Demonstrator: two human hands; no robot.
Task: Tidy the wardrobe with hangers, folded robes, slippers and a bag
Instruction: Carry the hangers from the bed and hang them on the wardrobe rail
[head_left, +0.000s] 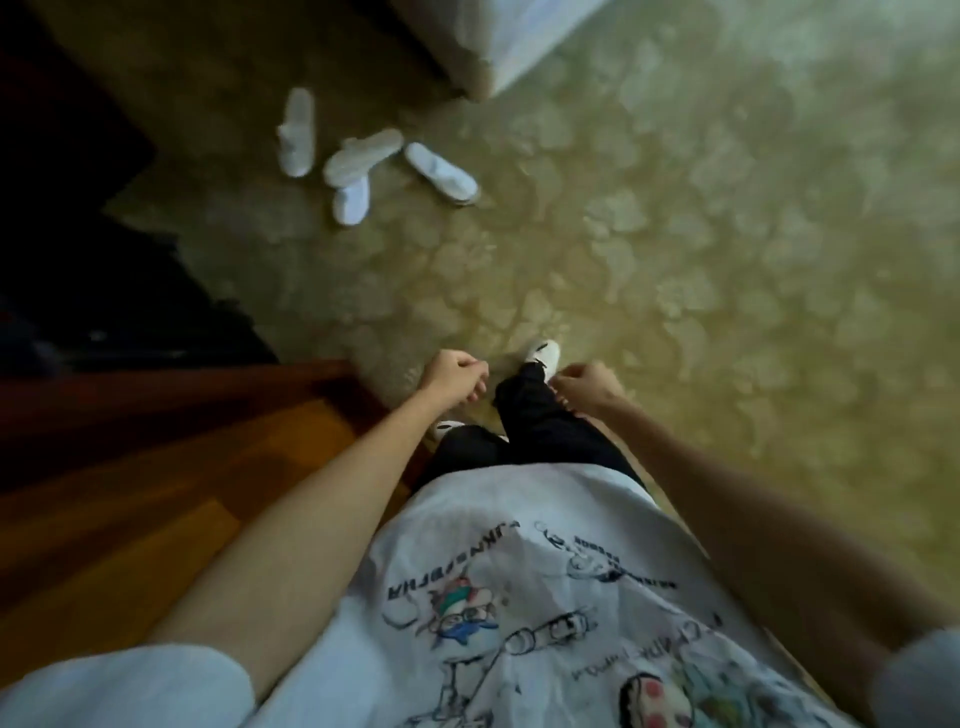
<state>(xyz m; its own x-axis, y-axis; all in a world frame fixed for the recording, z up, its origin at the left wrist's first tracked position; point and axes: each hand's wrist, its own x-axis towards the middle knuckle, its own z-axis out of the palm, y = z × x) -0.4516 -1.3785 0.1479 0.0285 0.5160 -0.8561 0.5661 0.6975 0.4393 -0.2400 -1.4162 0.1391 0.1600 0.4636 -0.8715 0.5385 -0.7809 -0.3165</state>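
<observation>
Hands hold nothing. The left hand (451, 378) hangs in front of the body with its fingers loosely curled, nothing between them; the right hand (586, 387) hangs just across from it in the same loose curl, also without contents. Between and below the two hands are dark trousers (530, 415) and a white shoe (543, 352) stepping forward on the patterned carpet (727, 260). Four white slippers (363, 156) lie on that carpet well ahead of the hands and to their left, untouched by either. The leftmost slipper (297, 132) lies apart from the others, its long axis running nearly straight away from the person, with the closed toe end toward the person. The middle slipper (363, 156) lies on a diagonal, its long axis running from lower left to upper right, and it rests across the far end of a third slipper (350, 200), which points roughly toward the person. The rightmost slipper (441, 171) lies just beside the middle one on the opposite diagonal, its long axis running from upper left to lower right, closed toe at the lower right. Beyond the slippers stands the corner of a white-covered bed (498, 41). A wooden floor strip (156, 467) borders the carpet on the left, with a dark, unlit area (78, 234) above it whose contents cannot be made out. A white printed shirt (519, 597) fills the lower frame.
</observation>
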